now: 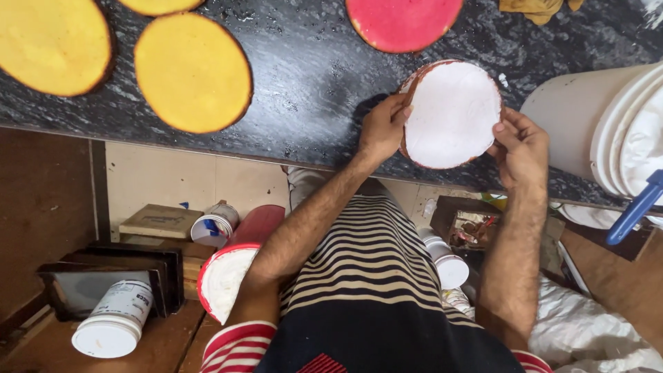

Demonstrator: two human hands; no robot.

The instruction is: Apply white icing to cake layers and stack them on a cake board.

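The round white-coated disc with a brown rim [452, 114] sits over the near edge of the dark speckled stone counter [311, 83], held between both hands. The left hand [382, 128] closes on the disc's left rim, fingers curled over the edge onto the white face. The right hand [521, 148] closes on the right rim, with the thumb tip at the edge and the remaining fingers behind or under the disc, not visible. The disc thus lies between the two sets of fingers, gripped at opposite points of its circumference; whether its underside rests on the counter cannot be told. Risk assessment: the white surface appears to be a wet coating, so fingers that creep inward from the rim could smear it. The disc is close to the counter's edge, so a loosened grip could let it tip off toward the red bucket with white contents [228, 273] and the white plastic jars [114, 318] below. The pink round disc [404, 21] lies just beyond it and the large white bucket [594, 124] stands near on the right; a careless swing could strike either. Three yellow round discs [192, 72] lie well apart on the left.
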